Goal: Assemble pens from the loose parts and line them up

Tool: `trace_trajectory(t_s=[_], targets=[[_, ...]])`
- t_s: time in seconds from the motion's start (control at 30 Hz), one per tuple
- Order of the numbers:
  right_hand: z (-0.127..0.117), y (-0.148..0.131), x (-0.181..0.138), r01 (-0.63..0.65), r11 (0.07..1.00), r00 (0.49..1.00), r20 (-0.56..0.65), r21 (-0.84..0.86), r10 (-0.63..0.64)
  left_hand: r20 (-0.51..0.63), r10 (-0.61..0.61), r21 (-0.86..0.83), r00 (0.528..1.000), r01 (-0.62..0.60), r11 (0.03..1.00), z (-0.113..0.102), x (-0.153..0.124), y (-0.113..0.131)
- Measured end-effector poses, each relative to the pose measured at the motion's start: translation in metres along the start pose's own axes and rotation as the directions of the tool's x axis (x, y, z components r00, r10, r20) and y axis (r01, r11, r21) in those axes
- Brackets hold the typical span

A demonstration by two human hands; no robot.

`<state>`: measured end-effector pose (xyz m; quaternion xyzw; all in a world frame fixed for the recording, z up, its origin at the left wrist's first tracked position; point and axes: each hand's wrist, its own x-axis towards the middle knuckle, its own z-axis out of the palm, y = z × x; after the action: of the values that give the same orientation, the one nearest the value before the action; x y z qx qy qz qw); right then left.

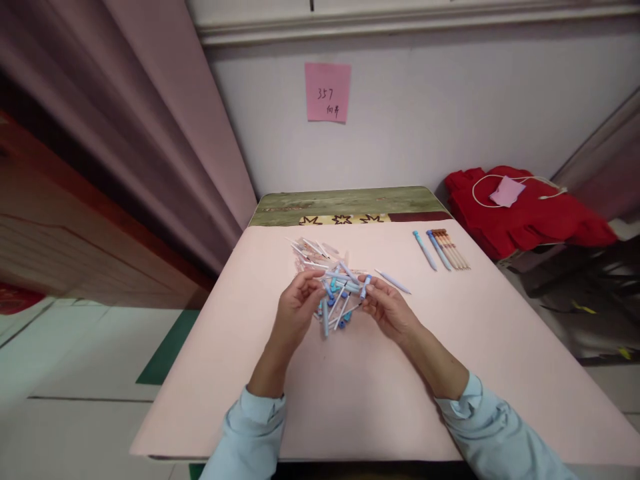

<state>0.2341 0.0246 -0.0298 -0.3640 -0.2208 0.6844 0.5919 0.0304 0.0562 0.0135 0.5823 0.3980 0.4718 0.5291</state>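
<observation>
A heap of loose pen parts (336, 293), pale barrels, thin refills and blue caps, lies in the middle of the pink-covered table (350, 393). My left hand (299, 303) is curled at the heap's left side, its fingers pinched on a thin part I cannot name. My right hand (387, 305) is at the heap's right side, fingers closed on a light blue pen barrel (365, 285) with a blue tip. The two hands face each other a short way apart.
A single pale pen (393, 281) lies just right of the heap. A row of several finished pens (443, 249), blue and brown, sits at the far right of the table. Red cloth (525, 213) with a white cord lies right of the table; a curtain hangs left.
</observation>
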Motion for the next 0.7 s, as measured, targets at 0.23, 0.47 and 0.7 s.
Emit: trace_trajectory(t_s=[0.23,0.47,0.7], targets=[[-0.006,0.003,0.005,0.123,0.992,0.989,-0.087,0.031,-0.12,-0.156,-0.144,-0.268,0.977,0.099,0.958,0.062,0.013,-0.009],[-0.004,-0.001,0.006,0.116,0.98,0.989,-0.113,0.16,-0.098,-0.219,-0.193,-0.35,0.957,0.108,0.931,0.062,0.006,-0.029],[-0.011,0.002,0.008,-0.069,0.93,0.996,-0.033,0.361,0.086,-0.266,-0.135,-0.328,0.955,0.042,0.944,0.062,-0.002,-0.017]])
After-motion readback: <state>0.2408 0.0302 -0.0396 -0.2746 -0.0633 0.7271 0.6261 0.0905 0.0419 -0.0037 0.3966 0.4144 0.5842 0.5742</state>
